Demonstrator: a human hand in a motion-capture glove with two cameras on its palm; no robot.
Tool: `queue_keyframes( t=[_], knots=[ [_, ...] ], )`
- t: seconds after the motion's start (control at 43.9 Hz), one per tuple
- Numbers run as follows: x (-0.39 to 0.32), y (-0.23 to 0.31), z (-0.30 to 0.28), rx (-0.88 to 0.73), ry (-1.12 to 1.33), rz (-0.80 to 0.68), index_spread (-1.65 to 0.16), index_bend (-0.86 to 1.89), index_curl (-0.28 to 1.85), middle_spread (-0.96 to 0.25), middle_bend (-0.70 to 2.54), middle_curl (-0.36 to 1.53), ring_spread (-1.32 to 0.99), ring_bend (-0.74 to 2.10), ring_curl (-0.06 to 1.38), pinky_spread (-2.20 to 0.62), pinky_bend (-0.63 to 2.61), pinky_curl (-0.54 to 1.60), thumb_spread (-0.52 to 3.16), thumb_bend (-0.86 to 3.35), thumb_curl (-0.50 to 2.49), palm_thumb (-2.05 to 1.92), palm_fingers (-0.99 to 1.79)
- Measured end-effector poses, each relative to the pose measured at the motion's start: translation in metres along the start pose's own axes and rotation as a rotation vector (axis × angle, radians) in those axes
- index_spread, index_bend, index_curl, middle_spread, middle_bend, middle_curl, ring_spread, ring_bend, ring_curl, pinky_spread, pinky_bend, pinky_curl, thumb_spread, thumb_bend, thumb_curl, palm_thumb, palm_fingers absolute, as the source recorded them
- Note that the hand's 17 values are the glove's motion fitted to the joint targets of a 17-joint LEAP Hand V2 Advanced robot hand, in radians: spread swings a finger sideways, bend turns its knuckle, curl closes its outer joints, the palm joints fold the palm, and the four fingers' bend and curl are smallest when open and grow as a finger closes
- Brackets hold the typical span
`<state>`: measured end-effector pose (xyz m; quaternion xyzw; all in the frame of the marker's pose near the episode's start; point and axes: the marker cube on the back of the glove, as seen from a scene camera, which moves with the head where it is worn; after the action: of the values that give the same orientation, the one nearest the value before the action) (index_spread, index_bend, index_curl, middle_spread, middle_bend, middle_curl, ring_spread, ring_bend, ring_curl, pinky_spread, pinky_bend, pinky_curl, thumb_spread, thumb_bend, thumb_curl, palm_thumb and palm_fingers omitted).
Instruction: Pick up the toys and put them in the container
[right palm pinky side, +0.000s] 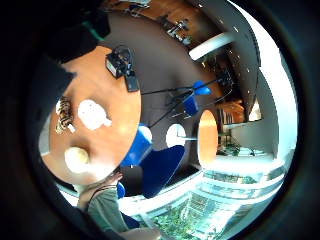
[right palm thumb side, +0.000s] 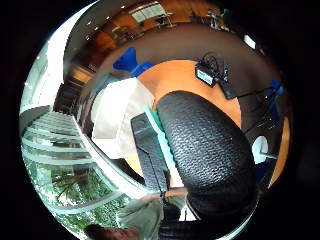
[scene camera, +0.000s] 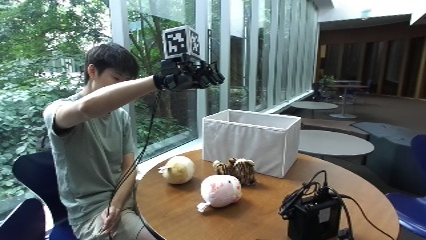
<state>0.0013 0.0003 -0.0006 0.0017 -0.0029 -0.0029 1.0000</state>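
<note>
Three plush toys lie on the round wooden table (scene camera: 253, 220): a cream round one (scene camera: 178, 169), a tiger-striped one (scene camera: 237, 170) and a pink-and-white one (scene camera: 220, 190). Behind them stands the white fabric container (scene camera: 251, 140), upright with its top open. My gloved right hand (scene camera: 191, 74) is raised high over the table's left edge, left of the container and well above the toys, fingers loosely bent and holding nothing. The little finger side palm view looks down on the striped toy (right palm pinky side: 64, 116), the pink-and-white toy (right palm pinky side: 92, 114) and the cream toy (right palm pinky side: 76, 159). A gloved finger (right palm thumb side: 205, 145) covers much of the thumb side view, beside the container (right palm thumb side: 117, 117).
A black device with cables (scene camera: 313, 216) sits on the table's near right part. The person's bare left hand (scene camera: 108, 216) rests by their lap. Windows run behind the container. Blue chairs (right palm pinky side: 160, 167) and other round tables (scene camera: 331, 142) stand around.
</note>
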Motion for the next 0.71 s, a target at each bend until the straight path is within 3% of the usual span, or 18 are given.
queue_keyframes(
  t=[0.273,0.706],
  knots=[
    [-0.004,0.007,-0.009,0.017,0.007,-0.006,-0.20,0.15,0.09,-0.13,0.22,0.12,-0.14,0.43,0.13,-0.10,0.63,0.23,1.05,-0.08,0.01,-0.13,0.27],
    [-0.015,-0.027,0.024,-0.061,-0.039,0.021,-0.22,0.11,0.15,-0.16,0.25,0.23,-0.18,0.55,0.19,-0.11,0.73,0.30,1.29,-0.08,0.03,-0.14,0.15]
  ],
)
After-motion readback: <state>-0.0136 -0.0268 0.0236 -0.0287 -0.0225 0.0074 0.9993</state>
